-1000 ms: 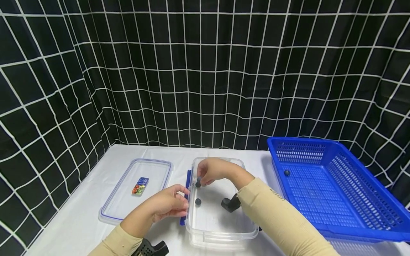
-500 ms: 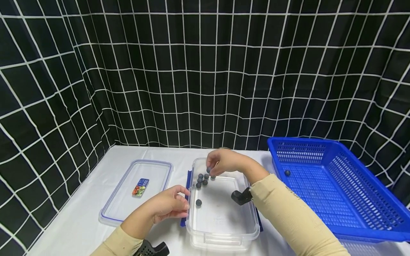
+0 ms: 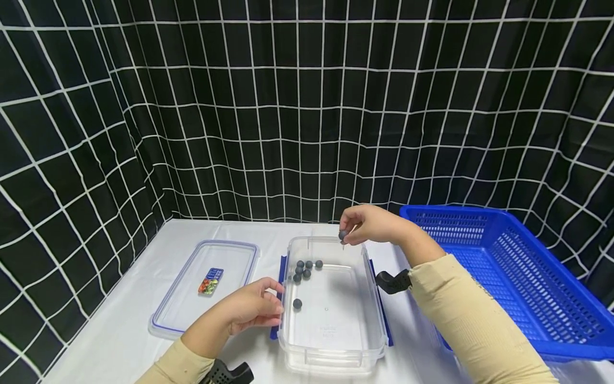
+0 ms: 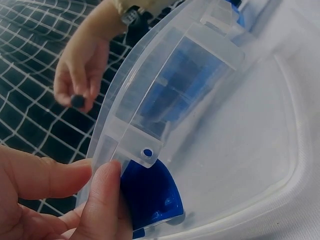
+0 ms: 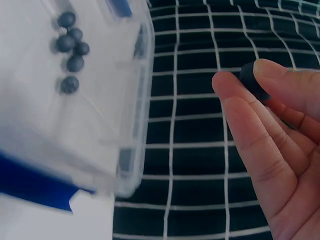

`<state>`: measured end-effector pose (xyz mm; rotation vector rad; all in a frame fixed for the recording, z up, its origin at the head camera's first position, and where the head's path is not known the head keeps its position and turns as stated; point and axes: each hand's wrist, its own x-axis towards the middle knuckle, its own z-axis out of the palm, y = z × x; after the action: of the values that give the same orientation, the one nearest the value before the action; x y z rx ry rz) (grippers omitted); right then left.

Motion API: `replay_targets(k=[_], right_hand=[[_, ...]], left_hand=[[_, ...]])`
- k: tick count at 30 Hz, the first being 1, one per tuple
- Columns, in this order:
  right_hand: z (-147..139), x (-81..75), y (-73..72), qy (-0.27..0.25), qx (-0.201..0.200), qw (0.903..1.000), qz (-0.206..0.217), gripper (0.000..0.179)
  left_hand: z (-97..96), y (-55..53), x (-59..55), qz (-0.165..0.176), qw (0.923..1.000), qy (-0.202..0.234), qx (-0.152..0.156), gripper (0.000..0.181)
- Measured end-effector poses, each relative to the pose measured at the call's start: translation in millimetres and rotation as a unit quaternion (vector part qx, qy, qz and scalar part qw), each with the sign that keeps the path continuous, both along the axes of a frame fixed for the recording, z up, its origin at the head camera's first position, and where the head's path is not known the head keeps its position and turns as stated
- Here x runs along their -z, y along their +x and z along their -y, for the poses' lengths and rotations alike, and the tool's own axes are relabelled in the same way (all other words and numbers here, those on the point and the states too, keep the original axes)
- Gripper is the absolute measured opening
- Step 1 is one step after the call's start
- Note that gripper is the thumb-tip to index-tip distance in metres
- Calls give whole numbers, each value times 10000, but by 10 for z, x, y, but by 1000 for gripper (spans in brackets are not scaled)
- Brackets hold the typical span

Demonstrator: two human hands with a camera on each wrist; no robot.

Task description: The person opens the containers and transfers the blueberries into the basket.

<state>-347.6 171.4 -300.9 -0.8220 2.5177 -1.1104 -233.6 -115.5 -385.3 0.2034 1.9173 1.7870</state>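
My right hand (image 3: pixel 371 225) pinches a small dark ball (image 3: pixel 342 234) between thumb and fingers, over the far right corner of a clear plastic container (image 3: pixel 331 354). In the right wrist view the pinched ball (image 5: pixel 253 81) is partly covered by the thumb. My left hand (image 3: pixel 256 305) is at the container's left side, its thumb and fingers gripping the edge beside a blue latch (image 4: pixel 152 192). Inside the container, several dark balls (image 3: pixel 307 274) cluster toward the far left, and a single ball (image 3: pixel 297 304) lies nearer the left hand.
A clear lid (image 3: pixel 230 263) with a blue seal and a colourful label lies on the white table (image 3: pixel 124 325) to the left. A large blue basket (image 3: pixel 499 298) stands on the right, partly behind my right forearm. A black gridded curtain (image 3: pixel 307 117) hangs behind.
My right hand has lifted a ball from inside the container, moving up and right to the far rim. The ball cluster has come into view. My left hand has stayed in place.
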Motion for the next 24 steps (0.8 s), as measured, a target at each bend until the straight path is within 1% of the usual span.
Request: replay_targets(k=[9, 13, 19, 22, 24], right_hand=[[-446, -116, 37, -99, 427, 9989, -148, 20], [-676, -144, 66, -7, 732, 9969, -273, 20], [-1029, -99, 87, 47, 1223, 9916, -409, 22], [-1200, -60, 89, 31, 1435, 9890, -369, 23], [-1304, -24, 91, 107, 1575, 9869, -330, 23]], left_hand=[[1, -4, -6, 10, 10000, 14, -30, 38], [3, 0, -16, 12, 10000, 48, -33, 40], [0, 8, -11, 21, 10000, 58, 1, 40], [-1, 8, -5, 20, 10000, 68, 18, 38], [-1, 8, -2, 18, 10000, 81, 30, 39]])
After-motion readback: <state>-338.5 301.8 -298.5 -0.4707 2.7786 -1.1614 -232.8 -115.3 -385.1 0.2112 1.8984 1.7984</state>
